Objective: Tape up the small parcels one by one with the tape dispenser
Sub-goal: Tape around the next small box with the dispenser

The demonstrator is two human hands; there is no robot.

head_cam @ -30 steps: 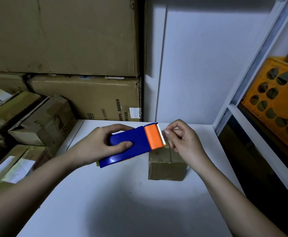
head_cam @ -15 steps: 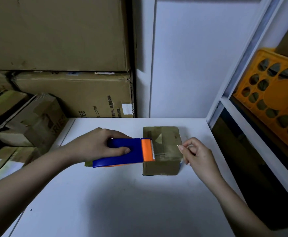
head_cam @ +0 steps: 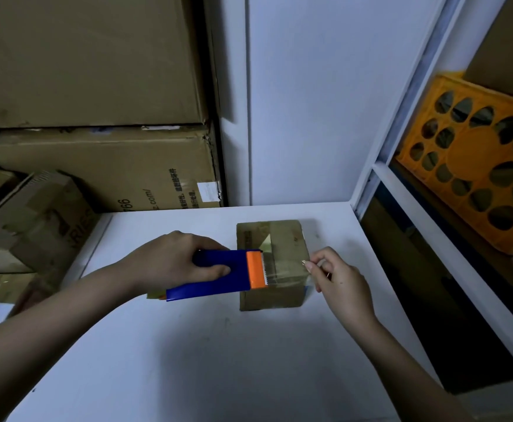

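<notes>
One parcel [head_cam: 272, 266] on tabletop [head_cam: 188, 360]. One tape dispenser [head_cam: 218, 274] gripped by left hand [head_cam: 169, 260]; right hand [head_cam: 337, 278] pinches tape end [head_cam: 304, 263].

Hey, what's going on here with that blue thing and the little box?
A person is taping up a small cardboard parcel on a white table. The left hand grips a blue and orange tape dispenser at the parcel's left edge, while the right hand pinches the end of the clear tape stretched across the parcel's top. Bigger cardboard boxes sit stacked behind.
</notes>
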